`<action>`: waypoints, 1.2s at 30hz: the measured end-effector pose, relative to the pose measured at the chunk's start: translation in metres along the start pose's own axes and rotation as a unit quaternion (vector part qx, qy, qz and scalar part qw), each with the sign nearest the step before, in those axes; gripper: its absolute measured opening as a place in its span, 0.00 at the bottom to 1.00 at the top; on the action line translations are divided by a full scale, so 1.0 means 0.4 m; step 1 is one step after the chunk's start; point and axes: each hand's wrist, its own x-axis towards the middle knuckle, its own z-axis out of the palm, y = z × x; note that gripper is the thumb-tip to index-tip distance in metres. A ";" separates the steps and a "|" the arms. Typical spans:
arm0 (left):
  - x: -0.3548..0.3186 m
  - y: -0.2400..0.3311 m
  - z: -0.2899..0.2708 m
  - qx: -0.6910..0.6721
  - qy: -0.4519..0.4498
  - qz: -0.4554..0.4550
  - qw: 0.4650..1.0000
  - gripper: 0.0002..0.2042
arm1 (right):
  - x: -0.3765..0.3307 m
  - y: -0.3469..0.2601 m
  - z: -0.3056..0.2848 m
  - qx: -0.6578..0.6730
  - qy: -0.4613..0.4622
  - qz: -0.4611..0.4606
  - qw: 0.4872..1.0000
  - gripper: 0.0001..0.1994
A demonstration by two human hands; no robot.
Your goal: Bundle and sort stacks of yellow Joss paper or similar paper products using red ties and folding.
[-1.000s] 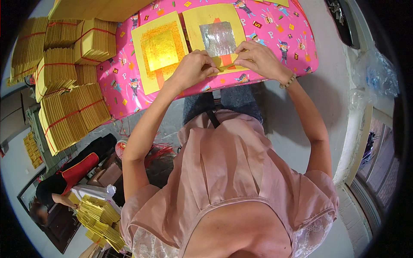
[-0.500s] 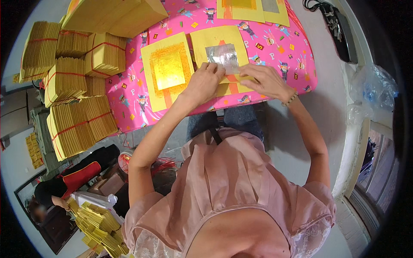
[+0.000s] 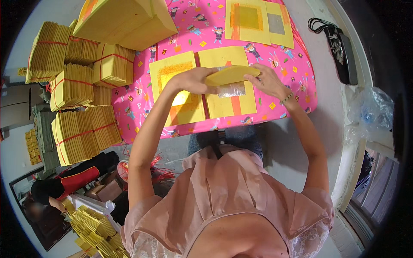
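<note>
Nearest the camera, pink blouse (image 3: 232,202), both bare forearms reaching up and away to the table. Lower left on the floor: loose yellow paper pile (image 3: 92,225), red-and-black bag (image 3: 73,182), red tassels (image 3: 159,172).

Over the table's near edge, left hand (image 3: 195,81) and right hand (image 3: 266,79) hold one folded yellow sheet (image 3: 231,74) between them, lifted off the table, lying roughly level. Left fingers closed on its left end, right fingers pinched on its right end. Silver foil (image 3: 232,89) shows just under the sheet; cannot tell whether it hangs from the sheet or lies on the stack below. Bracelet (image 3: 287,98) on right wrist.

Below the hands, two yellow stacks side by side on the pink cloth (image 3: 297,69): left stack (image 3: 176,88) with gold square on top, partly behind the left forearm; right stack (image 3: 228,103) with an orange stripe, directly under the held sheet.

Farther back, two more sheets (image 3: 258,21) flat near the far edge, one gold square, one silver. Far left, big yellow block (image 3: 129,21) tilted on the cloth's corner. Left of the table, tied bundles (image 3: 81,86) of yellow paper with red bands, stacked. Right of the table, black keys-and-strap item (image 3: 337,47) on a ledge, clear plastic bag (image 3: 370,114) nearer.
</note>
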 end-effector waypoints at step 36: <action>0.090 -0.023 0.237 0.253 0.315 0.040 0.914 0.40 | 0.101 -0.043 0.007 0.152 0.061 0.213 0.963 0.13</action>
